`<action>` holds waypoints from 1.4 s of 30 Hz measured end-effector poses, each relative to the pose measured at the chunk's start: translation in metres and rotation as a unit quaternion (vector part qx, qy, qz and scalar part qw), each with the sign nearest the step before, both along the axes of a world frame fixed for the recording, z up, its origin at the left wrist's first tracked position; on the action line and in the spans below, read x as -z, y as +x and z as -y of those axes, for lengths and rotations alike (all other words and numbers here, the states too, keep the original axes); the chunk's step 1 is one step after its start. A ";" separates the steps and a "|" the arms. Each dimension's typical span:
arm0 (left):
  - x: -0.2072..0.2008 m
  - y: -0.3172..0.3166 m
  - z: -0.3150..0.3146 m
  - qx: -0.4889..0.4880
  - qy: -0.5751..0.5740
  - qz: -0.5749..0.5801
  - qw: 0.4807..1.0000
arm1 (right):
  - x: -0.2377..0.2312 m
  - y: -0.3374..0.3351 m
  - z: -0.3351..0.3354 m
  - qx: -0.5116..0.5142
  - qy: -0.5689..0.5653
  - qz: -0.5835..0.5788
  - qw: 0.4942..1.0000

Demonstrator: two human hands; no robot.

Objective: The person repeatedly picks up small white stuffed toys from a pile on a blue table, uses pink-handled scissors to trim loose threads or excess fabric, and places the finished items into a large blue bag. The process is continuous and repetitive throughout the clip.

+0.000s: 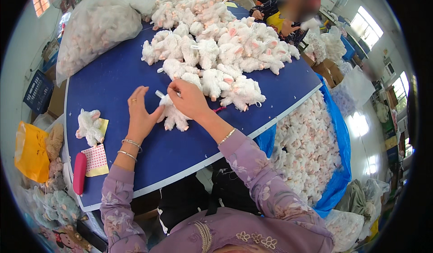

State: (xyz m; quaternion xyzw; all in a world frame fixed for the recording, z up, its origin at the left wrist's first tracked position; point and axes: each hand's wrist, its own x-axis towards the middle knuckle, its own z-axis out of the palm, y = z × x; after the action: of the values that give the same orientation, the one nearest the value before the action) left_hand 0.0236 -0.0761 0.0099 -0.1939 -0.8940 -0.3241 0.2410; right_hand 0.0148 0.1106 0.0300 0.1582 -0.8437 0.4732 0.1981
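A small white plush toy (175, 116) with pink feet lies on the blue table (117, 72) in front of me. My left hand (140, 115) rests against its left side, thumb touching it, fingers spread. My right hand (189, 99) lies on top of the toy and pinches a small white tag (159, 93) at its upper end. Just beyond my hands is a large heap of the same white plush toys (216, 41).
A single plush toy (89, 125) lies at the left on a yellow paper, near a red case (79, 172) and a dotted sheet (95, 159). A clear bag of toys (94, 27) sits far left. A blue bag full of toys (311, 149) stands right. Another person (288, 16) sits across the table.
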 end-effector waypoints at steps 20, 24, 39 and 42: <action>0.006 0.027 -0.021 0.096 0.536 0.278 0.792 | 0.007 -0.001 -0.021 -0.140 -0.246 0.235 0.930; -0.006 0.028 -0.017 0.124 0.621 0.325 0.702 | 0.004 0.004 -0.009 -0.155 -0.236 0.241 0.929; -0.003 0.018 -0.004 0.107 0.635 0.212 0.735 | 0.008 0.016 0.008 -0.237 -0.330 0.324 0.854; -0.010 0.024 -0.008 0.096 0.609 0.245 0.748 | 0.010 0.021 0.019 -0.191 -0.362 0.320 0.854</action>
State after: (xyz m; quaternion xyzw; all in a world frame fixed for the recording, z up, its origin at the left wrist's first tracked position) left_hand 0.0475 -0.0682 0.0195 -0.0043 -0.5120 -0.8576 0.0485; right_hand 0.0360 0.0914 0.0204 0.0726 -0.5828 0.7982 -0.1338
